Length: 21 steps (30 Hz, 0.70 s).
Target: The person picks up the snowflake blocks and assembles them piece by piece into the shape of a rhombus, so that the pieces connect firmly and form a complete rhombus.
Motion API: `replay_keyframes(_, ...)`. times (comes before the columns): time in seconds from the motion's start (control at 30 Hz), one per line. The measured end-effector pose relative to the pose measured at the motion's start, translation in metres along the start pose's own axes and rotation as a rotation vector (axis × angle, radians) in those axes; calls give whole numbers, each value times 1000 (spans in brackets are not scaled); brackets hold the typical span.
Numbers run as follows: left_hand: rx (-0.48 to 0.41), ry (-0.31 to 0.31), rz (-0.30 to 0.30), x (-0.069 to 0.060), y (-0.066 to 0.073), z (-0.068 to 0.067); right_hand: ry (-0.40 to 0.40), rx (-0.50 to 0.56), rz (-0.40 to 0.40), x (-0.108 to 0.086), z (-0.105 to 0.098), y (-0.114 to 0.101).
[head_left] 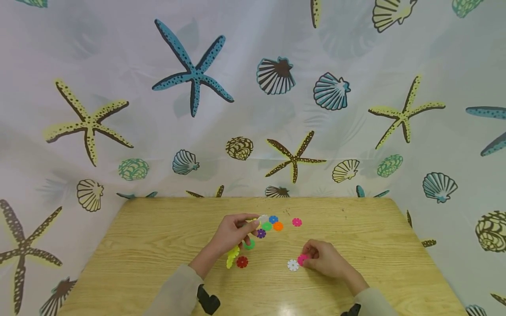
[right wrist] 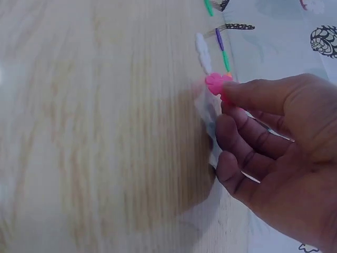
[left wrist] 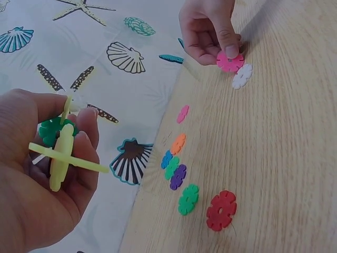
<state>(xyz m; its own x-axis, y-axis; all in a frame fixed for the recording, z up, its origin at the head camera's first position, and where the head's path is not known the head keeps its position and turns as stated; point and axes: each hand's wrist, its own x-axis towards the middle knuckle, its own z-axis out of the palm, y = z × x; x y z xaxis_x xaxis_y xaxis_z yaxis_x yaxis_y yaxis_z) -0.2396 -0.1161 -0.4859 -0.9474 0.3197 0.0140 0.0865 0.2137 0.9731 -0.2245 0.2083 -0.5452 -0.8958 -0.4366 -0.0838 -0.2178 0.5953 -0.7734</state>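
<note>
My left hand (head_left: 233,231) (left wrist: 42,174) grips a cluster of joined notched discs above the table: yellow pieces (left wrist: 63,153) set crosswise, a green disc (left wrist: 50,130) and a white one (head_left: 263,219) by the fingertips. My right hand (head_left: 328,260) (left wrist: 210,29) (right wrist: 284,132) pinches a pink disc (head_left: 302,260) (left wrist: 230,61) (right wrist: 217,83) between thumb and fingers, low over the table. A white disc (head_left: 293,265) (left wrist: 242,77) (right wrist: 202,51) is right beside the pink one; whether they are joined I cannot tell.
Loose discs lie on the wooden table (head_left: 158,245): blue (head_left: 273,219), orange (head_left: 278,226), green (head_left: 266,226), purple (head_left: 261,233), another green (head_left: 249,244), red (head_left: 242,262) and pink (head_left: 297,222). Behind the table hangs a patterned cloth (head_left: 237,114).
</note>
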Motion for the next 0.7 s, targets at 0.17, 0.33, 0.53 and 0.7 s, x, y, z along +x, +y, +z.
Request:
replay_keyframes(0.17,12,3,11,0,1,-1,28,48,-23,2,-4,-5)
replay_keyframes(0.33,33,4,17,1,2,-1,75,93,-52,7,-7,-15)
replay_keyframes(0.53,45,0,16,1,3,0,114,173,-86,13,-11,-27)
replay_keyframes(0.7,51,-5,15,1,4,0,141,241,-109,19,-15,-39)
